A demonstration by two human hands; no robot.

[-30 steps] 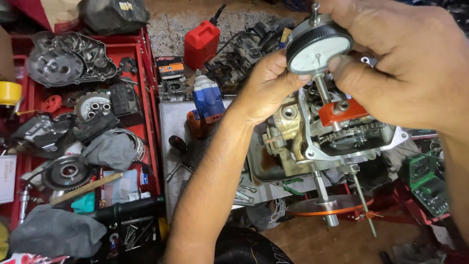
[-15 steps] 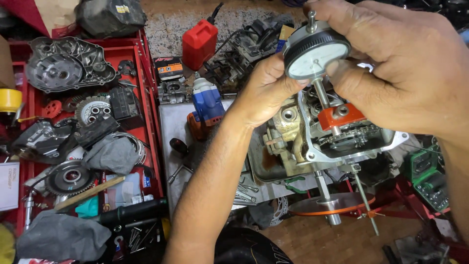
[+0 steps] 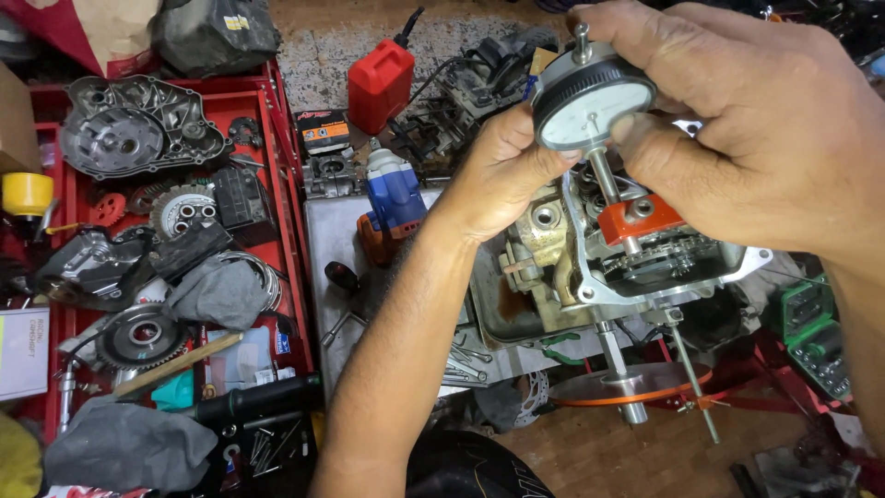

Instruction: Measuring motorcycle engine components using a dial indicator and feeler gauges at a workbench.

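A round dial gauge [image 3: 590, 106] with a white face stands on a thin stem above an orange bracket [image 3: 636, 219] fixed to a motorcycle engine block [image 3: 590, 267]. My left hand [image 3: 502, 171] comes up from below and presses its fingers against the gauge's left rim. My right hand [image 3: 747, 129] reaches in from the right; thumb and fingers pinch the gauge body around its top and right side. A timing chain shows inside the open engine cover [image 3: 673, 263].
A red tray [image 3: 286, 231] at left holds engine covers, gears, rags and loose parts. A red fuel can [image 3: 380, 81] stands at the back, a blue and orange tool [image 3: 392, 198] beside it. An orange-rimmed disc [image 3: 636, 383] on a shaft sits below the engine.
Both hands and the dial gauge have stayed on the engine; the gauge has tilted a little to the left. The view has shifted slightly.
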